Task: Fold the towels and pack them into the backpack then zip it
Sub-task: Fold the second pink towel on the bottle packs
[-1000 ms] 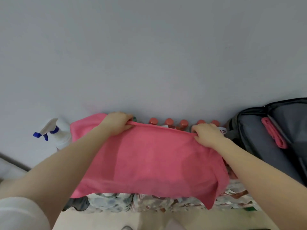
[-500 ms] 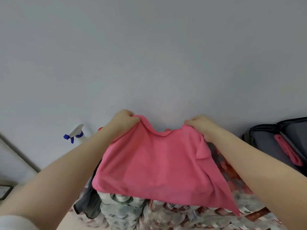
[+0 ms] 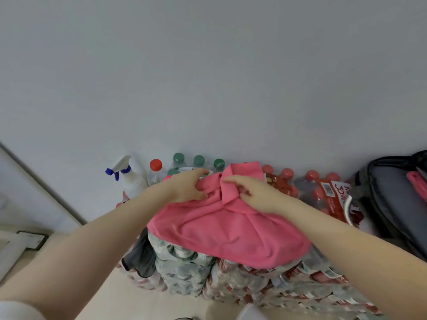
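A pink towel (image 3: 228, 229) lies bunched over shrink-wrapped packs of bottles in the middle of the view. My left hand (image 3: 187, 188) and my right hand (image 3: 251, 192) sit close together at its far edge, each pinching a fold of the cloth. At the far right stands a dark grey backpack (image 3: 390, 197), open, with another pink towel (image 3: 418, 183) folded inside it. The towel's near edge hangs over the front of the packs.
A white spray bottle (image 3: 131, 179) with a blue trigger stands at the left by the wall. Green-capped bottles (image 3: 198, 161) and red-capped bottles (image 3: 312, 179) line the wall. A dark cloth (image 3: 141, 257) hangs at the packs' left side. Pale floor lies below.
My hands have come together from wide apart, bringing the towel's two upper corners to the middle. The towel has dropped from hanging spread to lying bunched on the bottle packs.
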### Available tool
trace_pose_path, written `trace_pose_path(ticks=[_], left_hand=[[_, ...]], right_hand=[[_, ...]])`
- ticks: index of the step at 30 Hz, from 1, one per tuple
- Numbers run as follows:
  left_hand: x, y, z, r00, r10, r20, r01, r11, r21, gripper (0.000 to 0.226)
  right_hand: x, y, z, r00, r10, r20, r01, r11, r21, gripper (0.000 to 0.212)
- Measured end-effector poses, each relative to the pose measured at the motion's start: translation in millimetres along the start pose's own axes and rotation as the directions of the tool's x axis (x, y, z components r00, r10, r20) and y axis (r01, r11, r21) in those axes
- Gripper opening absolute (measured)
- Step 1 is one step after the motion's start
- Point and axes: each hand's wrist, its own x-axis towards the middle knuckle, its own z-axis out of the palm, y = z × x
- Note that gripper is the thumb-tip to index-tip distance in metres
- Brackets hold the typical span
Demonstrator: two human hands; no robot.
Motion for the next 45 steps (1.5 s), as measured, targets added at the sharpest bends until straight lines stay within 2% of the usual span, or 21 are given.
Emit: trace_pose_path(ticks=[2, 3, 5, 7, 8, 9, 10, 12, 13, 14, 17, 18, 20, 24, 28, 30, 34, 39, 41, 43, 45], left_hand=[[-2, -4, -4, 0.996, -0.071, -0.056, 0.082, 0.969, 0.234, 0.038], [-4, -7, -7, 0.990, -0.120, -0.077, 0.138, 0.936, 0.323, 0.037], [-10, -10, -13, 0.978, -0.184, -0.101, 0.208, 0.919, 0.334, 0.042], [-15, -15, -19, 0.968, -0.225, -0.115, 0.234, 0.969, 0.074, 0.041], [-18, -16, -21, 0.965, -0.238, -0.111, 0.223, 0.966, -0.134, 0.038], [-22, -15, -23, 0.965, -0.238, -0.107, 0.185, 0.914, -0.361, 0.033], [-24, -14, -25, 0.968, -0.225, -0.110, 0.125, 0.816, -0.564, 0.029], [-26, -12, -22, 0.965, -0.218, -0.146, 0.020, 0.615, -0.788, 0.021], [-27, -8, -19, 0.958, -0.221, -0.181, -0.036, 0.536, -0.844, 0.015], [-27, -3, -15, 0.946, -0.233, -0.226, -0.082, 0.502, -0.861, 0.010], [-29, 15, -2, 0.891, -0.267, -0.366, -0.162, 0.567, -0.808, 0.007], [-30, 21, 3, 0.884, -0.264, -0.386, -0.186, 0.559, -0.808, 0.008], [-30, 31, 10, 0.887, -0.273, -0.373, -0.206, 0.490, -0.847, 0.013], [-33, 43, 17, 0.940, -0.235, -0.245, -0.173, 0.290, -0.941, 0.022], [-35, 47, 19, 0.953, -0.240, -0.183, -0.137, 0.199, -0.970, 0.033], [-36, 50, 18, 0.950, -0.252, -0.187, -0.140, 0.192, -0.971, 0.038], [-37, 53, 16, 0.933, -0.179, -0.312, -0.241, 0.334, -0.911, 0.024], [-46, 57, 16, 0.918, -0.155, -0.364, -0.267, 0.437, -0.859, 0.022], [-51, 61, 14, 0.870, -0.219, -0.441, -0.303, 0.467, -0.830, 0.022], [-59, 65, 10, 0.809, -0.271, -0.521, -0.363, 0.467, -0.807, 0.021], [-70, 69, 9, 0.771, -0.293, -0.566, -0.401, 0.467, -0.788, 0.020]], right_hand=[[1, -2, 7, 0.996, -0.079, 0.044, 0.088, 0.968, -0.233, 0.046], [2, -6, 9, 0.996, -0.090, 0.018, 0.092, 0.949, -0.300, 0.039], [6, -10, 12, 0.992, -0.099, -0.074, 0.069, 0.940, -0.333, 0.039], [10, -14, 10, 0.971, -0.138, -0.196, 0.079, 0.955, -0.285, 0.057], [12, -15, 7, 0.954, -0.168, -0.246, 0.100, 0.958, -0.268, 0.054], [13, -16, 3, 0.936, -0.210, -0.282, 0.130, 0.952, -0.276, 0.046], [15, -17, 0, 0.917, -0.257, -0.304, 0.163, 0.939, -0.303, 0.038], [17, -22, -6, 0.901, -0.321, -0.291, 0.241, 0.929, -0.279, 0.032], [16, -27, -10, 0.900, -0.341, -0.270, 0.288, 0.932, -0.218, 0.031], [15, -31, -13, 0.904, -0.344, -0.253, 0.318, 0.938, -0.137, 0.029], [16, -40, -13, 0.934, -0.244, -0.260, 0.255, 0.967, 0.010, 0.016], [16, -42, -10, 0.940, -0.194, -0.282, 0.218, 0.974, 0.058, 0.011], [17, -44, -5, 0.930, -0.137, -0.340, 0.188, 0.975, 0.122, 0.004], [19, -46, -1, 0.904, -0.036, -0.426, 0.101, 0.986, 0.131, 0.012], [18, -50, -1, 0.879, 0.042, -0.475, 0.007, 0.995, 0.100, 0.021], [15, -53, -3, 0.862, 0.057, -0.503, -0.041, 0.998, 0.042, 0.028], [6, -54, -13, 0.849, 0.072, -0.524, -0.094, 0.995, -0.016, 0.029], [-8, -44, -18, 0.901, 0.006, -0.435, 0.055, 0.990, 0.129, 0.019], [-15, -36, -24, 0.926, -0.045, -0.374, 0.083, 0.993, 0.086, 0.012], [-24, -23, -30, 0.943, -0.072, -0.325, 0.062, 0.997, -0.040, 0.004], [-39, -11, -33, 0.954, -0.061, -0.295, 0.022, 0.990, -0.136, 0.013]])
